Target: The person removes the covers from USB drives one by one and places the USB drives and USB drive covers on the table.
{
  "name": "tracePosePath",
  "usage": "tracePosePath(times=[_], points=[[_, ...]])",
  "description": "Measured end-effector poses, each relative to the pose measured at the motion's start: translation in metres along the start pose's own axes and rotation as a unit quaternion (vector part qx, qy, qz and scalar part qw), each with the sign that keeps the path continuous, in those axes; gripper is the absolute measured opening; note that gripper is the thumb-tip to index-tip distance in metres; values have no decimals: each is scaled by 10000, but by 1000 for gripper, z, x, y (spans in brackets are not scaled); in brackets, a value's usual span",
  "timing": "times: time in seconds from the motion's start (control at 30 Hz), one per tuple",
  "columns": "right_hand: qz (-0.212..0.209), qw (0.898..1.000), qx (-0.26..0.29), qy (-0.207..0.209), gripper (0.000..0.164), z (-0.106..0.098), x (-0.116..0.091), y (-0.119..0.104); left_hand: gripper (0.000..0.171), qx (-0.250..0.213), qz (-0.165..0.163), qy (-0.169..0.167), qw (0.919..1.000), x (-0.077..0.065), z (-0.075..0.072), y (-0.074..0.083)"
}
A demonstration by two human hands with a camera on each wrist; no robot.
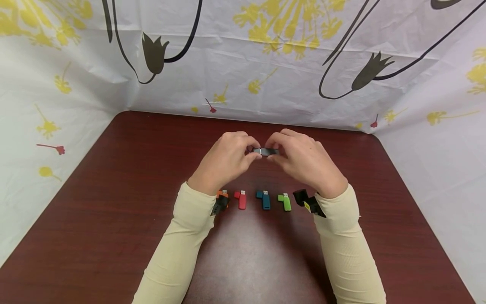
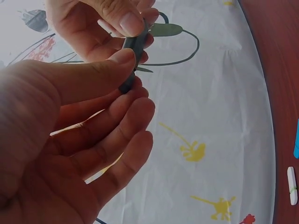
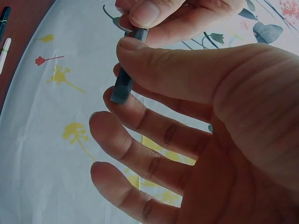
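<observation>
Both hands meet over the far middle of the table on a dark grey USB stick [image 1: 270, 151] with a pale band across it. My left hand [image 1: 229, 158] pinches its left end between thumb and fingers. At the other end, the right hand [image 1: 303, 158] pinches it too. In the left wrist view the stick [image 2: 136, 44] is partly covered by thumbs; in the right wrist view its blunt dark end [image 3: 121, 88] shows. Nearer the body lie a red USB stick [image 1: 242, 200], a blue one [image 1: 266, 201], a green one [image 1: 286, 203] and an orange one [image 1: 223, 194], with metal plugs showing.
Dark wrist cameras sit by the left cuff [image 1: 221, 204] and right cuff [image 1: 306, 202]; the left one partly hides the orange stick. A patterned white sheet [image 1: 228, 63] surrounds the back and sides of the dark red table [image 1: 152, 160].
</observation>
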State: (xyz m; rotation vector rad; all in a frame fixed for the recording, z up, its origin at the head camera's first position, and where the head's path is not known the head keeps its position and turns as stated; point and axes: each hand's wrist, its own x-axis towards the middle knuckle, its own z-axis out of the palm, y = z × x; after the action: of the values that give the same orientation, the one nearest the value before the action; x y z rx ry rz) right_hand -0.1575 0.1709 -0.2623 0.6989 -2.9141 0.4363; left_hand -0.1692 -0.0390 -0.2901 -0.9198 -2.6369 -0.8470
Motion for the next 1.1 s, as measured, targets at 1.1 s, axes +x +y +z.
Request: tracePosePath(times=[1.1], points=[[-53,9997,-123,-197,16,0,0,6,22,152,-141,-244,9995,3,3,3]])
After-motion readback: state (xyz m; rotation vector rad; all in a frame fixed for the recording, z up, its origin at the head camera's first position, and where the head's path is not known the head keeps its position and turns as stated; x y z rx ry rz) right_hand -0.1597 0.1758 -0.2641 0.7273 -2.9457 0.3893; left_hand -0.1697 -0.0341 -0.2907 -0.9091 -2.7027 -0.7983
